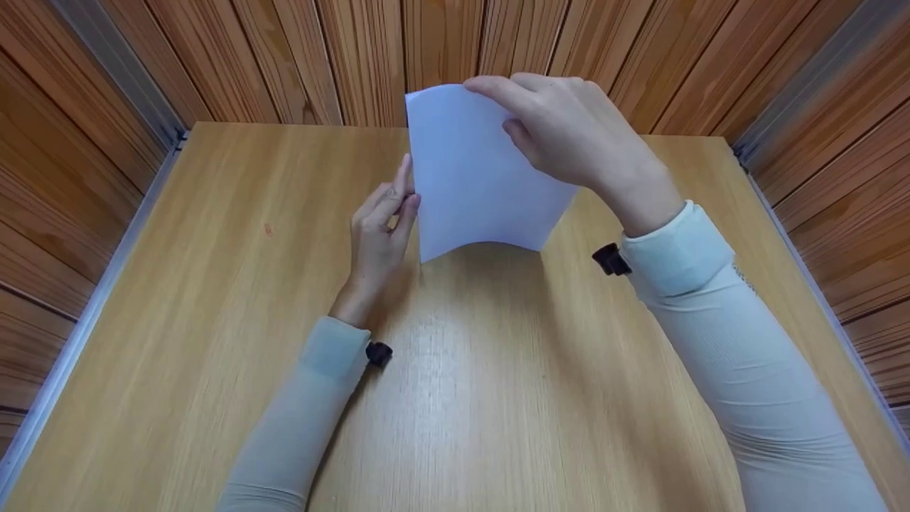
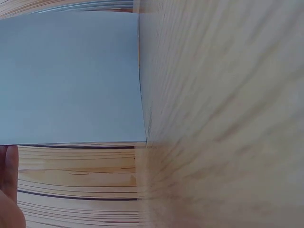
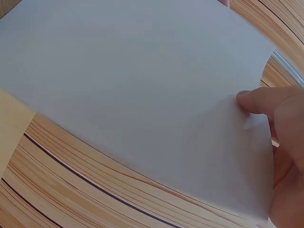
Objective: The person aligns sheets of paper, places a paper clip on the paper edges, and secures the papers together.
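Note:
A white sheet of paper [image 1: 483, 171] stands roughly upright over the table, bowed, with its lower edge arched. My right hand [image 1: 569, 124] grips it at the top right edge; in the right wrist view the thumb [image 3: 256, 99] lies on the near face and the other fingers go behind. Beside the paper's left edge is my left hand [image 1: 380, 220], its fingers fairly straight and its fingertips right at that edge. The left wrist view has the paper [image 2: 71, 76] close to the tabletop, with part of the left hand [image 2: 9, 190] at the lower left.
The wooden table [image 1: 213, 341] spreads out below, bounded by plank walls [image 1: 370, 57] at the back and both sides. A small reddish mark [image 1: 268, 230] shows on the left of the tabletop. Dark wrist devices [image 1: 379, 354] sit at both cuffs.

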Action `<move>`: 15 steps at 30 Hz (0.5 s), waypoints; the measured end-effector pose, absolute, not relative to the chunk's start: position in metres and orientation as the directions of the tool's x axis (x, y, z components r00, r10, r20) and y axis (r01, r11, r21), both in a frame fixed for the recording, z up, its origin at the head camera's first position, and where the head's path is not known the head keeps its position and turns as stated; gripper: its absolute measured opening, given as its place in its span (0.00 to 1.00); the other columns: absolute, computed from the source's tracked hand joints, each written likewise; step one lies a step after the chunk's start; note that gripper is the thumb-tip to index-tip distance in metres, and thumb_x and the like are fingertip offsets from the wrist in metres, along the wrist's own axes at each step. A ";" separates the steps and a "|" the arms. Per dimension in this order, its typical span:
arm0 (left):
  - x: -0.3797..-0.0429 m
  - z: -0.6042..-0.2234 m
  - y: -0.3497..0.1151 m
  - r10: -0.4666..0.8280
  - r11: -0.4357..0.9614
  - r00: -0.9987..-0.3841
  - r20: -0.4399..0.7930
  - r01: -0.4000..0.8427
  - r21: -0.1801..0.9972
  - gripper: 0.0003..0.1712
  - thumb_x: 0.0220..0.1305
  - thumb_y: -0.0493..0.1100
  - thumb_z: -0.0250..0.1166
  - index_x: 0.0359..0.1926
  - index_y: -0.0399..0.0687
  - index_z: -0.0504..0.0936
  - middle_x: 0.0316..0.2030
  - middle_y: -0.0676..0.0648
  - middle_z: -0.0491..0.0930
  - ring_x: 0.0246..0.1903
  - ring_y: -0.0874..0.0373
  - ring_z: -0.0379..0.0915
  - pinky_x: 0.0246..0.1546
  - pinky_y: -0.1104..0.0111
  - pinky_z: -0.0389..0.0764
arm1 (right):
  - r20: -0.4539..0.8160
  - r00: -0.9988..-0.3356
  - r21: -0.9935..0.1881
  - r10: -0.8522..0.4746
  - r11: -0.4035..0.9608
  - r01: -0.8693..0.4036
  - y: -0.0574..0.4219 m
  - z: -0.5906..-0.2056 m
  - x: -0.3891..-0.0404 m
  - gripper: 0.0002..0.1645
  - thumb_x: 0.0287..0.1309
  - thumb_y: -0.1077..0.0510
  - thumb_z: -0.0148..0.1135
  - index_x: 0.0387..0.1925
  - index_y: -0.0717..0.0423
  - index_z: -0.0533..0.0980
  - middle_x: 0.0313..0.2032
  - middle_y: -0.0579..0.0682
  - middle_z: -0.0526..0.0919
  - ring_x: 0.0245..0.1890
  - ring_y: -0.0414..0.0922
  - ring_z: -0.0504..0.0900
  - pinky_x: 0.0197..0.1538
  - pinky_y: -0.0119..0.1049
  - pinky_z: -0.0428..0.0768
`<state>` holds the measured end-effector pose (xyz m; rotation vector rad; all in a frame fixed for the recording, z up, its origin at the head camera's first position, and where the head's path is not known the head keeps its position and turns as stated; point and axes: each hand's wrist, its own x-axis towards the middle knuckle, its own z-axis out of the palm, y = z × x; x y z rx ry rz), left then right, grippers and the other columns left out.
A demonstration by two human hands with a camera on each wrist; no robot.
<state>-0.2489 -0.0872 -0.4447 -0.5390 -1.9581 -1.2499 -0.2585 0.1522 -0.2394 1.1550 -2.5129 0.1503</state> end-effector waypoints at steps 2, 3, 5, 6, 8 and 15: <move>-0.248 -0.443 -0.086 -0.032 0.439 -0.647 0.762 0.676 0.592 0.27 0.76 0.35 0.65 0.72 0.36 0.74 0.35 0.43 0.82 0.33 0.55 0.75 0.38 0.73 0.78 | 0.371 -0.591 0.062 -0.717 0.654 -0.754 0.151 -0.239 -0.259 0.30 0.76 0.65 0.57 0.75 0.51 0.71 0.49 0.61 0.87 0.32 0.57 0.83 0.41 0.52 0.87; -0.248 -0.443 -0.086 -0.024 0.446 -0.649 0.761 0.674 0.589 0.27 0.76 0.35 0.64 0.73 0.37 0.74 0.35 0.43 0.82 0.33 0.55 0.75 0.38 0.73 0.78 | 0.370 -0.589 0.062 -0.718 0.652 -0.756 0.151 -0.239 -0.259 0.30 0.76 0.65 0.57 0.76 0.50 0.71 0.49 0.61 0.87 0.33 0.57 0.83 0.41 0.52 0.87; -0.247 -0.443 -0.085 -0.009 0.458 -0.652 0.758 0.671 0.583 0.27 0.77 0.36 0.64 0.73 0.37 0.74 0.36 0.43 0.82 0.34 0.55 0.74 0.38 0.73 0.77 | 0.368 -0.585 0.062 -0.722 0.647 -0.760 0.150 -0.240 -0.259 0.31 0.76 0.66 0.58 0.76 0.49 0.71 0.50 0.62 0.87 0.35 0.58 0.85 0.43 0.53 0.87; -0.246 -0.442 -0.085 -0.001 0.463 -0.656 0.755 0.669 0.582 0.28 0.77 0.37 0.64 0.74 0.38 0.73 0.36 0.43 0.82 0.34 0.55 0.74 0.38 0.73 0.77 | 0.368 -0.583 0.063 -0.724 0.645 -0.761 0.149 -0.240 -0.259 0.31 0.76 0.66 0.58 0.76 0.48 0.70 0.50 0.62 0.87 0.35 0.58 0.85 0.43 0.53 0.87; -0.246 -0.442 -0.085 0.012 0.475 -0.665 0.747 0.661 0.580 0.29 0.77 0.38 0.64 0.75 0.40 0.72 0.37 0.43 0.81 0.34 0.56 0.73 0.39 0.73 0.78 | 0.371 -0.576 0.068 -0.728 0.640 -0.765 0.148 -0.241 -0.258 0.32 0.76 0.66 0.58 0.77 0.47 0.70 0.51 0.62 0.87 0.36 0.58 0.86 0.43 0.53 0.88; -0.244 -0.442 -0.086 0.014 0.465 -0.682 0.731 0.652 0.599 0.20 0.78 0.39 0.63 0.66 0.38 0.82 0.39 0.42 0.82 0.35 0.54 0.75 0.39 0.66 0.83 | 0.387 -0.541 0.092 -0.747 0.615 -0.783 0.143 -0.245 -0.257 0.35 0.76 0.68 0.56 0.78 0.44 0.69 0.46 0.60 0.87 0.29 0.55 0.81 0.39 0.50 0.87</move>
